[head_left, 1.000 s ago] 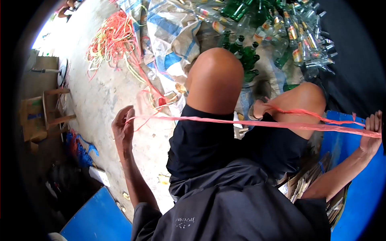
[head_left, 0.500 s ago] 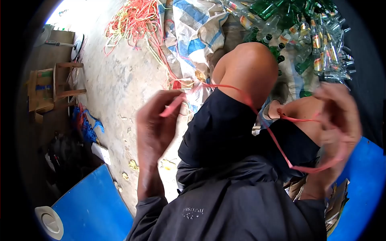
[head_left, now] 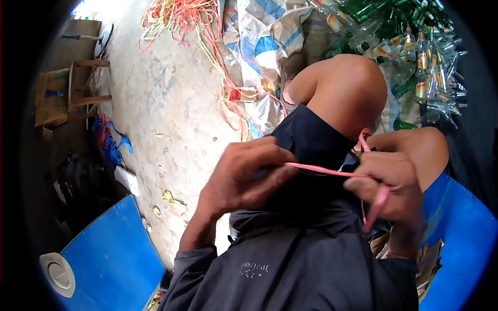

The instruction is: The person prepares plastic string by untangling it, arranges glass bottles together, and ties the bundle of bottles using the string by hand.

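Observation:
A pink plastic string (head_left: 327,170) runs taut between my two hands, above my dark shorts. My left hand (head_left: 249,173) is closed, its thumb and fingers pinching one end of the stretch. Around the other end my right hand (head_left: 389,179) is wrapped, with loops of the same string sticking out above and below its fingers. The right hand is a little blurred. My bent knees lie just beyond both hands.
A tangle of pink and yellow string (head_left: 179,20) lies on the concrete floor (head_left: 181,93). Many green and clear bottles (head_left: 420,62) are heaped at the upper right beside a woven sack (head_left: 270,44). Blue boards (head_left: 116,254) flank me. A wooden stool (head_left: 78,96) stands left.
My hands have come closer together over my lap. The string, slack and looped before, is now pulled straight between them, and the loop at my right hand is smaller.

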Demonstrator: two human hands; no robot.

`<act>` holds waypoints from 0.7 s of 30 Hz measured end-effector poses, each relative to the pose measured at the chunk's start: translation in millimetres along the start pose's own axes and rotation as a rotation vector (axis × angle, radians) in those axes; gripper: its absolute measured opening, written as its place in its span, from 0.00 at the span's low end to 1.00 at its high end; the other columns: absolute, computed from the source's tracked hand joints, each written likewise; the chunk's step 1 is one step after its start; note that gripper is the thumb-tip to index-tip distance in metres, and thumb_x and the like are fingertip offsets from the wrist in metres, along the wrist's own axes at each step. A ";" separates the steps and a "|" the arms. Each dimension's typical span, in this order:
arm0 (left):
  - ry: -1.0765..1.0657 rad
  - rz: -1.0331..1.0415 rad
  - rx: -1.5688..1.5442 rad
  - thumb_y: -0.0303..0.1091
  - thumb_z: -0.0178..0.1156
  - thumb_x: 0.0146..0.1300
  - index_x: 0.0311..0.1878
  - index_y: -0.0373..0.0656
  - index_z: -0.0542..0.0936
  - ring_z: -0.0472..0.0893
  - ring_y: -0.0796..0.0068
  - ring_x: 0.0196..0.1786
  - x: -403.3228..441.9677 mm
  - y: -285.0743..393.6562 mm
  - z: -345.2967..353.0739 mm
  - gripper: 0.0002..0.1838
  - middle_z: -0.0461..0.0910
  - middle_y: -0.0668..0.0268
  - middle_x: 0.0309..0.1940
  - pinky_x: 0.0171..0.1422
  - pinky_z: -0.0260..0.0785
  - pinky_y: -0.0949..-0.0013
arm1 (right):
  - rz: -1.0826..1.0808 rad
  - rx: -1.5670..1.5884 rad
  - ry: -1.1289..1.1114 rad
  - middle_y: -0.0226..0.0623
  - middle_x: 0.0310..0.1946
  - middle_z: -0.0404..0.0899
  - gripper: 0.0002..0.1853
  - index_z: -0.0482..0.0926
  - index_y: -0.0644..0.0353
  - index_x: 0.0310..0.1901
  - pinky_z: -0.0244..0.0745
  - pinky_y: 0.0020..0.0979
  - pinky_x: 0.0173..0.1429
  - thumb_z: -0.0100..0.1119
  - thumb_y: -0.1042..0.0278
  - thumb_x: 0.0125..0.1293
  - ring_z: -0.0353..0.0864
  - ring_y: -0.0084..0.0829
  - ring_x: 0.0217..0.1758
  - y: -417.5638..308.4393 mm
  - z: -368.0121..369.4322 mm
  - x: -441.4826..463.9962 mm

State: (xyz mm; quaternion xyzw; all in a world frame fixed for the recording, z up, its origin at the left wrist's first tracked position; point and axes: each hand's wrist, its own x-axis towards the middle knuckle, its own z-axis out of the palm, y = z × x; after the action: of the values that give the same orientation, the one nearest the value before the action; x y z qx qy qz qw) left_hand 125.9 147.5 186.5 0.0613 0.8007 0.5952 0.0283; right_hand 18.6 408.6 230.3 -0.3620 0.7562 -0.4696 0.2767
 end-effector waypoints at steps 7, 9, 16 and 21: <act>0.219 -0.263 -0.039 0.22 0.69 0.66 0.35 0.31 0.82 0.68 0.84 0.29 -39.0 -35.7 -37.9 0.06 0.72 0.70 0.24 0.33 0.57 0.75 | 0.147 0.813 0.666 0.23 0.20 0.63 0.17 0.75 0.63 0.45 0.44 0.20 0.17 0.60 0.54 0.77 0.50 0.13 0.14 58.9 -90.6 -81.2; 0.279 -0.269 -0.037 0.27 0.70 0.68 0.36 0.31 0.82 0.68 0.84 0.29 -48.0 -47.4 -47.8 0.09 0.73 0.71 0.26 0.33 0.57 0.76 | 0.167 0.861 0.829 0.20 0.19 0.54 0.19 0.70 0.56 0.34 0.41 0.22 0.17 0.48 0.54 0.84 0.41 0.14 0.15 50.2 -115.7 -90.4; 0.320 -0.297 -0.048 0.29 0.68 0.70 0.36 0.33 0.84 0.68 0.83 0.31 -47.5 -27.5 -50.0 0.09 0.73 0.70 0.26 0.36 0.57 0.74 | -0.127 0.863 0.815 0.23 0.23 0.57 0.17 0.71 0.60 0.38 0.43 0.22 0.19 0.45 0.57 0.85 0.45 0.15 0.18 44.0 -140.2 -102.0; 0.018 -0.211 -0.027 0.26 0.67 0.68 0.38 0.34 0.83 0.75 0.74 0.29 -28.5 0.9 -3.3 0.05 0.76 0.64 0.25 0.32 0.64 0.68 | 0.010 0.245 0.692 0.36 0.35 0.76 0.21 0.78 0.65 0.42 0.65 0.21 0.31 0.48 0.53 0.82 0.69 0.22 0.27 -5.4 -18.6 -44.9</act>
State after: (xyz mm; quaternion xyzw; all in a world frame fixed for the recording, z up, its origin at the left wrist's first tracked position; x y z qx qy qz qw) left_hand 153.8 140.9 187.5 -0.0289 0.7950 0.6000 0.0846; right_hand 32.2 452.7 246.3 -0.1420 0.7451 -0.6499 0.0480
